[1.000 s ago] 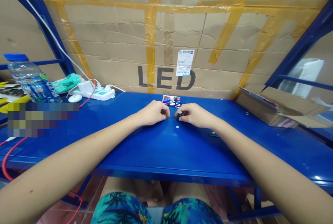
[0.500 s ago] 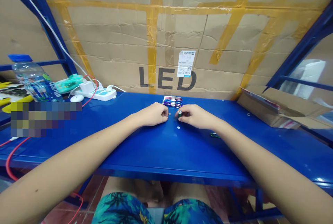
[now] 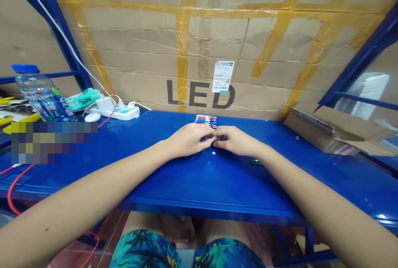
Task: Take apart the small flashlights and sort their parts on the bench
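My right hand (image 3: 233, 140) pinches a small green cylinder (image 3: 215, 138) with a silvery end, mostly covered by fingers now. My left hand (image 3: 194, 140) is closed in a pinch, its thumb and fingertip meeting right at that cylinder. Whatever the left fingertips hold is hidden. Just below the joined fingertips a small white disc (image 3: 213, 153) lies on the blue table (image 3: 186, 181). Behind the hands lies a row of slim, shiny blue, red and silver pen-like sticks (image 3: 205, 119). A small dark green piece (image 3: 257, 162) rests below my right wrist.
At the left stand a water bottle (image 3: 46, 98) and a white power strip (image 3: 124, 112) with plugs and cables. A white mouse-like object (image 3: 92, 118) sits beside them. An open cardboard box (image 3: 336, 131) is at the right. A large carton (image 3: 139, 52) walls off the back.
My left hand has moved right, and its fingertips now meet my right hand's at the green cylinder. The tiny piece that lay near the left fingertips no longer shows on the table.
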Tool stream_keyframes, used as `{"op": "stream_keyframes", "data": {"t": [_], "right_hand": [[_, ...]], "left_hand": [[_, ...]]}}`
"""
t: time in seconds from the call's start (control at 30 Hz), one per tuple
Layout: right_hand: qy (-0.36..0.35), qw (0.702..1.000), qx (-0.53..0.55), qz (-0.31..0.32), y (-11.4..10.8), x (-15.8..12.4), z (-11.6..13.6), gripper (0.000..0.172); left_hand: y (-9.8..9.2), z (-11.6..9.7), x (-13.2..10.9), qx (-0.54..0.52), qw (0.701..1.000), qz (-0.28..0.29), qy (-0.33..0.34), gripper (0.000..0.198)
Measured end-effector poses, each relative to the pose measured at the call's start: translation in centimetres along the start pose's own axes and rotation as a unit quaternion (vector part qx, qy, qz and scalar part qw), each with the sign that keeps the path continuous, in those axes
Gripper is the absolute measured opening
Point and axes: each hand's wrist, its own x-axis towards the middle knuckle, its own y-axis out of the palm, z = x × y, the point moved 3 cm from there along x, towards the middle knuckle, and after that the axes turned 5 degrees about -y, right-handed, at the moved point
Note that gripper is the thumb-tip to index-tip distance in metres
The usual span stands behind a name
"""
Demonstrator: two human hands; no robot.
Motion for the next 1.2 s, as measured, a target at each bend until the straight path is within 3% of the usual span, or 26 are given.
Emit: {"op": "stream_keyframes", "data": {"t": [1.2], "right_hand": [[-0.02, 1.0, 0.013, 0.005, -0.06, 0.02, 0.3, 0.019]], "left_hand": [[0.49, 0.09, 0.01, -0.025, 0.999, 0.006, 0.019, 0.013]]}}
